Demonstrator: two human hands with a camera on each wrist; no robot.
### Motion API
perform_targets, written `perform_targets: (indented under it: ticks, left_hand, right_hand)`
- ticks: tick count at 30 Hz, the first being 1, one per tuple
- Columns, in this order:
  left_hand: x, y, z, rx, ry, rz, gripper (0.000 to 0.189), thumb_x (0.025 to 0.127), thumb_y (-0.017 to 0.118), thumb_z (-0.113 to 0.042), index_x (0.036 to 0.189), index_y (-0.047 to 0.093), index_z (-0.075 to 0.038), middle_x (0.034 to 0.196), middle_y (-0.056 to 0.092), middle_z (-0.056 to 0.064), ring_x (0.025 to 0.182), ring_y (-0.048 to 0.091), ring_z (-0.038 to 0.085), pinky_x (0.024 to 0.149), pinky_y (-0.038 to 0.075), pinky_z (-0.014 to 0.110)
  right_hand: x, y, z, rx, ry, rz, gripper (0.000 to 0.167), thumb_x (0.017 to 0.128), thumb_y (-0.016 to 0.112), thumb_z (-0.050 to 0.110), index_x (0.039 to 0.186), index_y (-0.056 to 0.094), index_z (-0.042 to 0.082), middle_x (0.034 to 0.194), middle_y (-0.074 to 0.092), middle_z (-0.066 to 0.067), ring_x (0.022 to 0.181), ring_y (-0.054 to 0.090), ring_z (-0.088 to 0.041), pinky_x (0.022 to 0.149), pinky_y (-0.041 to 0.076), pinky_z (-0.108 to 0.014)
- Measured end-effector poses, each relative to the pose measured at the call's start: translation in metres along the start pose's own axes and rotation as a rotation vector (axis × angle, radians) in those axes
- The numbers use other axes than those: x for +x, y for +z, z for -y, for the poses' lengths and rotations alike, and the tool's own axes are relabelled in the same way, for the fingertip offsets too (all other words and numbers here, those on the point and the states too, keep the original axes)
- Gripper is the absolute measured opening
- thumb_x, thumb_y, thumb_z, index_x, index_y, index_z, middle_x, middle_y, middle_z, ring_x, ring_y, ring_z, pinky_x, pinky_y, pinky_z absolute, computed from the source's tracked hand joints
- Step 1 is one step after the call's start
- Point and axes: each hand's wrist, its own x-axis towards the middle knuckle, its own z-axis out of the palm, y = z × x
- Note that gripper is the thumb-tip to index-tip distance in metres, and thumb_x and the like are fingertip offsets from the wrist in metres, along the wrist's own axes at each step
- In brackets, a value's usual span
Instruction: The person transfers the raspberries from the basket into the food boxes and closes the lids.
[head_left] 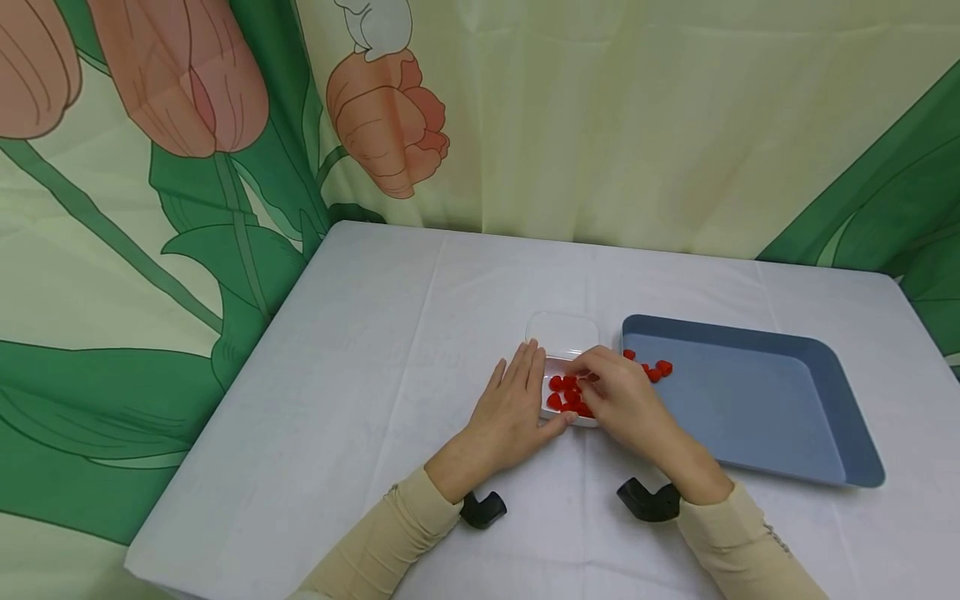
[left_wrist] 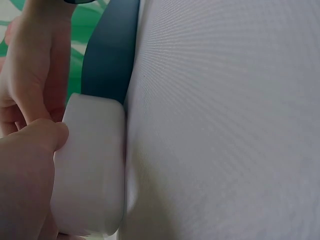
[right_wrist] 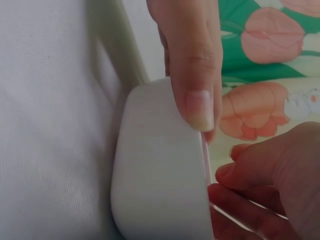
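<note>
A small white box (head_left: 590,422) with several small red pieces (head_left: 555,401) inside stands on the table in the head view. My left hand (head_left: 510,408) lies along its left side with straight fingers, the thumb over the front rim. In the left wrist view that thumb (left_wrist: 47,134) rests on the box's upper edge. From the right, my right hand (head_left: 626,404) reaches over the box, fingers bent down among the red pieces. The right wrist view shows its thumb and fingers (right_wrist: 270,170) close together over the rim; I cannot tell whether they pinch a piece.
A blue-grey tray (head_left: 757,408) stands right of the box, with several red pieces (head_left: 663,367) near its left end. Just behind the box is a clear plastic lid (head_left: 562,332). White cloth (head_left: 337,333) covers the table, and a printed curtain (head_left: 600,125) hangs behind.
</note>
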Motion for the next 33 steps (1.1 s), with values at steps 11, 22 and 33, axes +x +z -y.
perform_targets:
  ticks: [11, 22, 33]
  left_hand:
    - [0.001, 0.001, 0.000, -0.007, 0.006, -0.015, 0.093, 0.094, 0.052, -0.061, 0.157, 0.018, -0.002, 0.165, 0.021, 0.014, 0.154, 0.019, 0.029, 0.122, 0.024, 0.050]
    - [0.001, 0.001, 0.000, -0.022, -0.011, 0.007, 0.093, 0.093, 0.053, -0.060, 0.157, 0.017, -0.004, 0.166, 0.019, 0.013, 0.154, 0.018, 0.028, 0.123, 0.022, 0.049]
    - [0.000, 0.000, -0.001, -0.034, -0.009, 0.010, 0.093, 0.093, 0.054, -0.059, 0.157, 0.017, -0.004, 0.166, 0.019, 0.012, 0.154, 0.018, 0.028, 0.123, 0.021, 0.050]
  right_hand:
    - [-0.002, -0.018, -0.003, -0.013, -0.003, -0.059, 0.025, 0.077, 0.071, -0.015, 0.094, 0.071, 0.003, 0.092, 0.070, -0.006, 0.078, 0.064, -0.017, 0.064, 0.057, -0.033]
    - [-0.010, -0.030, -0.019, -0.052, 0.019, -0.104, 0.023, 0.077, 0.070, -0.016, 0.093, 0.070, 0.001, 0.092, 0.068, -0.008, 0.076, 0.061, -0.015, 0.067, 0.057, -0.026]
    - [-0.021, -0.041, -0.034, -0.104, 0.081, -0.115, 0.024, 0.077, 0.068, -0.017, 0.094, 0.069, -0.001, 0.092, 0.068, -0.011, 0.077, 0.064, -0.021, 0.066, 0.058, -0.034]
